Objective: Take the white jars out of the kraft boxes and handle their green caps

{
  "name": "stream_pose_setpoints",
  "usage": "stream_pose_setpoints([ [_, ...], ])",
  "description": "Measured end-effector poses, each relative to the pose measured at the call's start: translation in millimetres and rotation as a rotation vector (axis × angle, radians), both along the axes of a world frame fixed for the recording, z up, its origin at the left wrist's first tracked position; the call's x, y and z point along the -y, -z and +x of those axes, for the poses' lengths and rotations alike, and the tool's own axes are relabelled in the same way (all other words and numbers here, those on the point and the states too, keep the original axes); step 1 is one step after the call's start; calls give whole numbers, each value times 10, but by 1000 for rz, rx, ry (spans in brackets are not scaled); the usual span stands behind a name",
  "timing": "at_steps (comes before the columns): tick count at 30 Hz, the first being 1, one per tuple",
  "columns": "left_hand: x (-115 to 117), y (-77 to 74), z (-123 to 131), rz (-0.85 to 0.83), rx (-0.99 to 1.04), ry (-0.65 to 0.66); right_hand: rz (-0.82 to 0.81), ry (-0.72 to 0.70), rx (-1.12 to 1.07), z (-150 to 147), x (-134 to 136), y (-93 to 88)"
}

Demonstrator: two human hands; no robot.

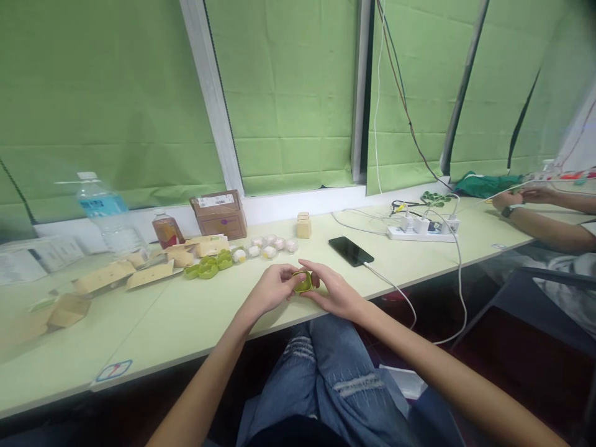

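Observation:
A small yellow-green cup [303,282] is held between both hands above the table's front edge. My left hand [275,287] grips it from the left, thumb at its rim. Around its right side curl the fingers of my right hand [334,290]. Something dark or reddish shows by the right fingers, too small to name. Left of the hands lie several similar green cups [208,267] in a cluster. Beside them is a group of clear round packs [270,245] with whitish contents. A small tan box [304,225] stands behind my hands.
A black phone [351,251] with a white cable lies to the right, before a power strip [423,231]. Opened tan cartons [156,273], a brown box [218,214], a brown bottle [167,230] and a large water bottle [105,211] stand left. Another person's hands [516,200] are at far right.

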State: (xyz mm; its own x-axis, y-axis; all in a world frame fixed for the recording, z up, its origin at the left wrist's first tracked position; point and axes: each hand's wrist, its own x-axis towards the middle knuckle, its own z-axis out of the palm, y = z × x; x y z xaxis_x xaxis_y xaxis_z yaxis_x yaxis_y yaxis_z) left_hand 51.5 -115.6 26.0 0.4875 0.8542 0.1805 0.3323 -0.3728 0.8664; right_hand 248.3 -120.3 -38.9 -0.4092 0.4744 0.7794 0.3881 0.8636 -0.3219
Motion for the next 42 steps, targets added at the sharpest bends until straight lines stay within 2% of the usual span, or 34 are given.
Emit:
stream_pose_setpoints([
  [7, -23, 48, 21, 41, -18, -28, 19, -17, 13, -11, 3, -2],
  [14, -50, 129, 50, 115, -37, -115, 15, -23, 4, -22, 17, -20],
  [18, -31, 105, 67, 118, -18, -137, 18, -36, 7, -16, 20, -32],
  [24, -26, 19, 16, -31, 18, -3, -24, 8, -16, 0, 1, -15],
  [33, -28, 54, 28, -31, 25, -45, -15, -13, -29, -8, 23, -8],
  [38, -2, -55, -36, -156, 145, -10, -113, -101, -214, 17, 66, -143],
  [42, 23, -118, -28, -275, 332, 17, -199, -85, -357, 61, 50, -267],
])
